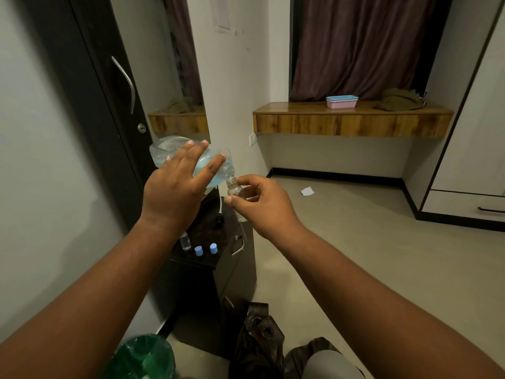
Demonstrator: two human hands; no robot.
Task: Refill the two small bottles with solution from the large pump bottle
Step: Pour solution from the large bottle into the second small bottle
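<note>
A bedroom at home: dark wardrobe door (90, 86), maroon curtain (358, 45), wooden ledge (349, 120), wall mirror (175, 64).

Pink tub (342, 102) on wooden shelf (352, 120); green bin (142, 356) below.

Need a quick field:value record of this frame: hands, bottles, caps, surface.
left hand: grips large bottle, tilted, neck down to the right
right hand: holds small bottle upright under the large bottle's mouth
large bottle contents: blue solution, partly full
second small bottle: uncapped, standing on dark cabinet
blue caps: two, off, on the cabinet top
pump head: cannot identify for sure
</note>
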